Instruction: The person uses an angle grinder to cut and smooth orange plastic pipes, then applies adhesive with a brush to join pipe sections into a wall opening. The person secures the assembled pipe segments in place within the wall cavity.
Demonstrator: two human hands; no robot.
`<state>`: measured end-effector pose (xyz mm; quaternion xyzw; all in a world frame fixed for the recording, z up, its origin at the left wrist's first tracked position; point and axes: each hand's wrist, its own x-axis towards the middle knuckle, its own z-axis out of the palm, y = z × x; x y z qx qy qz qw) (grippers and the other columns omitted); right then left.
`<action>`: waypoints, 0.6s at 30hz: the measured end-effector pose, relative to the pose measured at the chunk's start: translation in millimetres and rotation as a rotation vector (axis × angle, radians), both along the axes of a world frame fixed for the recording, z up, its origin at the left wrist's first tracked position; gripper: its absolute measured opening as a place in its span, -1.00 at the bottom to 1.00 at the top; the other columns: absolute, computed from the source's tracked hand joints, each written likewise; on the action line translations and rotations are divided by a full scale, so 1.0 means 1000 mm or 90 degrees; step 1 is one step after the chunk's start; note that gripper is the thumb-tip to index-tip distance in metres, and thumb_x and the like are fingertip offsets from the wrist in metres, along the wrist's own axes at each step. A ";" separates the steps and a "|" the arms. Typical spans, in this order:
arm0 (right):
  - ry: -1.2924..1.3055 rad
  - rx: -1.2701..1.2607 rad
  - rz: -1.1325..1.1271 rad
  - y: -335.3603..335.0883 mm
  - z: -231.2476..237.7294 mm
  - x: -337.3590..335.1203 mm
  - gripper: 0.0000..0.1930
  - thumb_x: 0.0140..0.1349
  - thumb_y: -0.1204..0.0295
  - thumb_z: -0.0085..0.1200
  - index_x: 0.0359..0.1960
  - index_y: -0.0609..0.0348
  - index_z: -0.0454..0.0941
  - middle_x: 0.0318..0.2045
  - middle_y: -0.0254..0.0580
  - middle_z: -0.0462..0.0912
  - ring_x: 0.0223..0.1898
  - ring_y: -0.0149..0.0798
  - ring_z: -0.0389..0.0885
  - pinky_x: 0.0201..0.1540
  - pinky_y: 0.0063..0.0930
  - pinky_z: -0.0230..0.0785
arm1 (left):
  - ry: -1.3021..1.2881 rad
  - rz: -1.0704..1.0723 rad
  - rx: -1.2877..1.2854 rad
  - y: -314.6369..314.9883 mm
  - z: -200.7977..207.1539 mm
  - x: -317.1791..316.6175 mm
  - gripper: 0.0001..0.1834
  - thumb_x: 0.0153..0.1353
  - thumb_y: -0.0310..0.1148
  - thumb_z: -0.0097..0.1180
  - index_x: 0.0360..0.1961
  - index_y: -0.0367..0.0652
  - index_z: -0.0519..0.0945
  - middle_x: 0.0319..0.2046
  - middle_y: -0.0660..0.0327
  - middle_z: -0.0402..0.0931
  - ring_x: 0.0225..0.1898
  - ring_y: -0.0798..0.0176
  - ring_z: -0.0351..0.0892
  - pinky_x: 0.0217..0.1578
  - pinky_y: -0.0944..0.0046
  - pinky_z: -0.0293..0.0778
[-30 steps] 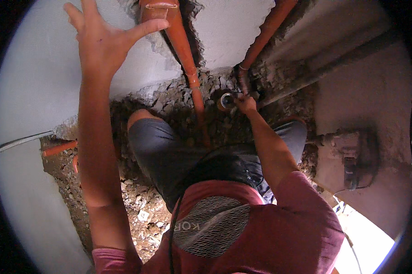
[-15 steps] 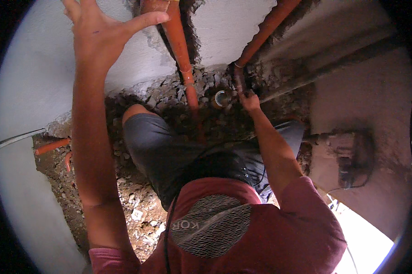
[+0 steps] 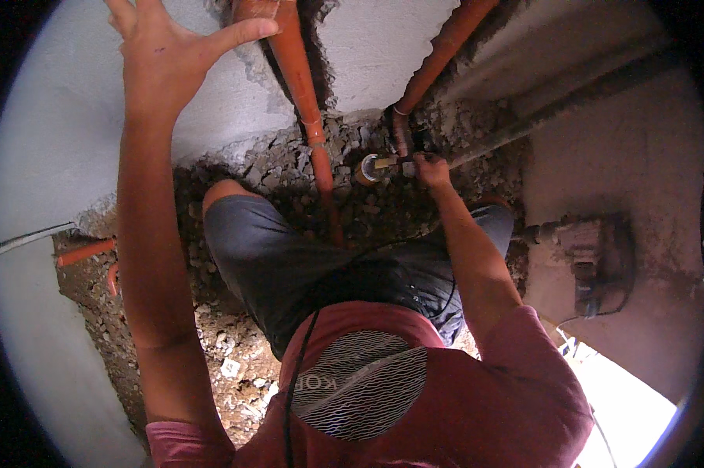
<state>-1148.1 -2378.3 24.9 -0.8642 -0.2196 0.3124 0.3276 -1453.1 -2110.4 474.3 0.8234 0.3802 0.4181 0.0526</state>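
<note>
Building site with plumbing under installation: orange pipes run in channels cut through a grey plastered wall and down into a rubble-filled trench in bare, stony ground.

Under you the ground is rough brown earth strewn with grey rubble and small pale stones. Just left of your right hand's fingers, a short pipe end sits among the broken chunks. Further left of those fingers, an orange pipe runs down into the rubble between your knees. Well below your left hand's spread fingers, near the wall's foot, two short orange pipe pieces lie on the dirt beside a small pale scrap.
</note>
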 end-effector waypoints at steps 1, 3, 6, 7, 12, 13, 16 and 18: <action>0.050 -0.013 -0.031 0.003 -0.002 -0.003 -0.45 0.34 0.01 0.20 -0.05 0.40 0.69 -0.25 0.05 0.77 -0.20 -0.02 0.75 -0.04 -0.15 0.50 | -0.006 -0.007 0.007 -0.002 0.000 0.002 0.66 -0.38 -0.15 0.74 0.65 -0.06 -0.24 0.60 -0.33 -0.38 0.64 -0.27 -0.38 0.57 -0.26 -0.18; 0.009 -0.024 -0.011 0.003 -0.006 -0.010 -0.43 0.33 0.01 0.21 -0.04 0.42 0.68 -0.27 0.04 0.76 -0.20 -0.07 0.76 -0.05 -0.19 0.52 | -0.015 -0.012 0.023 -0.007 -0.002 0.004 0.66 -0.37 -0.16 0.74 0.65 -0.05 -0.25 0.60 -0.32 -0.38 0.64 -0.27 -0.40 0.57 -0.26 -0.20; -0.016 -0.068 0.002 0.002 -0.008 -0.015 -0.41 0.32 -0.01 0.22 -0.01 0.42 0.67 -0.25 0.09 0.75 -0.23 -0.04 0.76 -0.07 -0.18 0.55 | -0.016 -0.012 0.034 -0.005 -0.002 0.004 0.65 -0.36 -0.17 0.73 0.65 -0.04 -0.25 0.61 -0.31 -0.38 0.64 -0.26 -0.41 0.57 -0.26 -0.20; 0.023 -0.080 -0.015 0.002 -0.006 -0.014 -0.41 0.31 -0.01 0.23 0.00 0.41 0.67 -0.24 0.11 0.75 -0.25 -0.02 0.76 -0.08 -0.17 0.57 | -0.014 -0.016 0.030 -0.003 -0.003 0.004 0.65 -0.36 -0.17 0.73 0.65 -0.04 -0.25 0.61 -0.30 -0.38 0.64 -0.26 -0.42 0.57 -0.25 -0.20; -0.259 -0.021 0.103 -0.008 0.024 -0.010 -0.48 0.34 0.01 0.22 0.03 0.26 0.68 -0.22 0.14 0.76 -0.32 0.11 0.75 -0.15 -0.07 0.61 | 0.020 0.002 -0.009 0.010 -0.008 -0.003 0.65 -0.36 -0.15 0.73 0.65 -0.06 -0.23 0.62 -0.25 -0.36 0.64 -0.26 -0.41 0.57 -0.26 -0.20; -0.305 -0.017 0.119 -0.008 0.030 -0.015 -0.52 0.36 0.03 0.19 0.04 0.22 0.67 -0.22 0.12 0.76 -0.30 0.11 0.75 -0.15 -0.05 0.61 | 0.022 -0.009 0.014 0.012 -0.009 -0.004 0.65 -0.37 -0.12 0.74 0.65 -0.06 -0.23 0.62 -0.24 -0.35 0.64 -0.26 -0.41 0.57 -0.26 -0.20; -0.213 0.031 0.261 -0.006 0.039 -0.035 -0.60 0.42 0.09 0.11 0.08 0.10 0.66 -0.18 0.08 0.75 -0.21 0.10 0.75 -0.11 -0.01 0.59 | 0.025 -0.022 0.050 0.014 -0.009 -0.004 0.67 -0.39 -0.06 0.75 0.65 -0.05 -0.22 0.62 -0.24 -0.34 0.64 -0.26 -0.42 0.57 -0.27 -0.20; -0.258 -0.019 0.402 -0.004 0.033 -0.056 -0.62 0.40 0.16 0.09 0.13 0.07 0.63 -0.12 0.10 0.72 -0.13 0.08 0.73 -0.08 -0.01 0.58 | 0.022 -0.007 0.030 0.013 -0.007 -0.004 0.69 -0.41 -0.02 0.75 0.65 -0.03 -0.22 0.62 -0.24 -0.34 0.64 -0.26 -0.42 0.57 -0.29 -0.20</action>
